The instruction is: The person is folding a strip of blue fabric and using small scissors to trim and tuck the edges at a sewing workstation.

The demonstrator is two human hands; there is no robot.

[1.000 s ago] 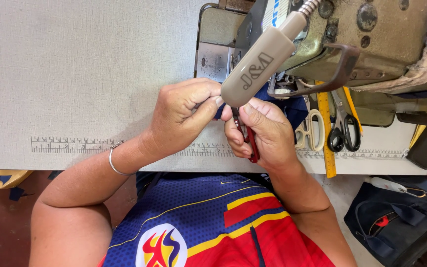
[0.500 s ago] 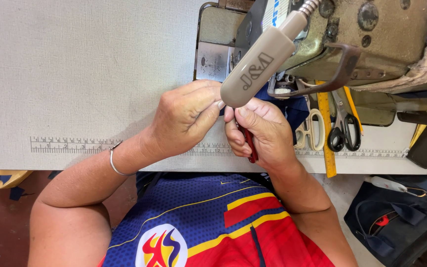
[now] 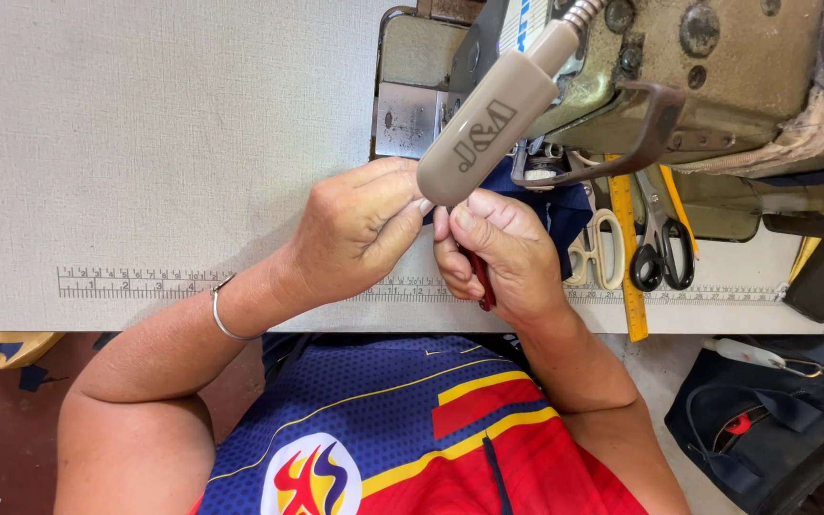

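My left hand (image 3: 355,229) and my right hand (image 3: 503,253) meet fingertip to fingertip at the near edge of a white sewing table (image 3: 145,143). The right hand is closed around a small red-handled tool (image 3: 482,281) that pokes out below the fingers. The left hand pinches something at the fingertips; a beige lamp head (image 3: 484,129) hides what it is. Dark blue fabric (image 3: 555,205) lies just behind the hands, under the sewing machine (image 3: 717,76).
A yellow ruler (image 3: 627,257), white-handled scissors (image 3: 598,248) and black-handled scissors (image 3: 660,253) lie right of the hands. A measuring scale (image 3: 135,283) runs along the table's front edge. A dark bag (image 3: 765,429) sits on the floor at lower right.
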